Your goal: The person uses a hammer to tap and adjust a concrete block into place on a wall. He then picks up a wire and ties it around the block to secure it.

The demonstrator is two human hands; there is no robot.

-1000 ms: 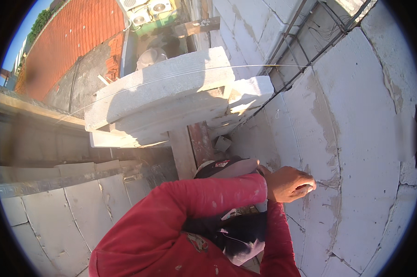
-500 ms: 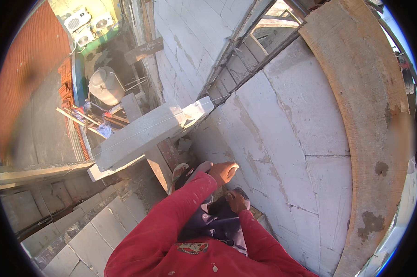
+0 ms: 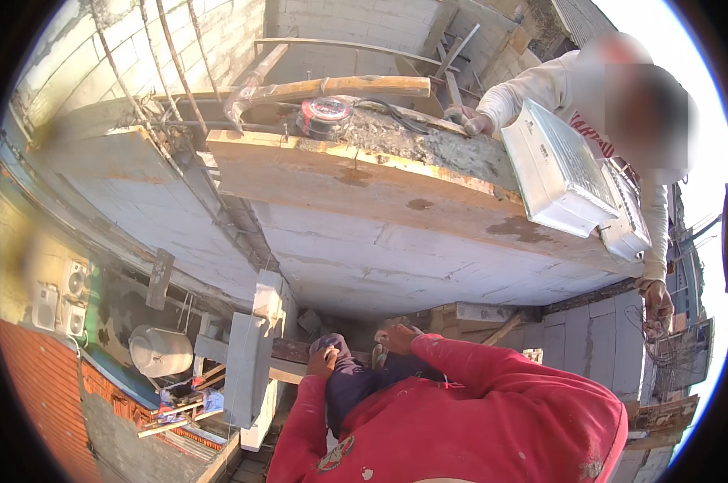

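Observation:
My left hand (image 3: 324, 362) rests on the knee of my dark trousers (image 3: 349, 385), its fingers laid over the cloth with nothing seen in them. Beyond the other knee, my right hand (image 3: 398, 337) hangs with loosely bent fingers apart, and no object shows in it. To the left of my left hand stand pale lightweight blocks (image 3: 246, 366) with a thin string line across them. Ahead is a white block wall (image 3: 396, 262), topped by a wooden board (image 3: 364, 171) along rough concrete (image 3: 436, 149).
On the wall top lie a claw hammer (image 3: 340, 87) and a round red-and-black tape measure (image 3: 325, 117). A co-worker's hand (image 3: 470, 119) touches the ledge beside white plastic containers (image 3: 557, 169); their other hand (image 3: 658, 306) is by tangled wire. Steel rods (image 3: 171, 64) rise at left.
My view has swung right, bringing the co-worker, hammer and containers into sight. My left hand has drawn back onto the knee, while the right has come off it and reaches forward.

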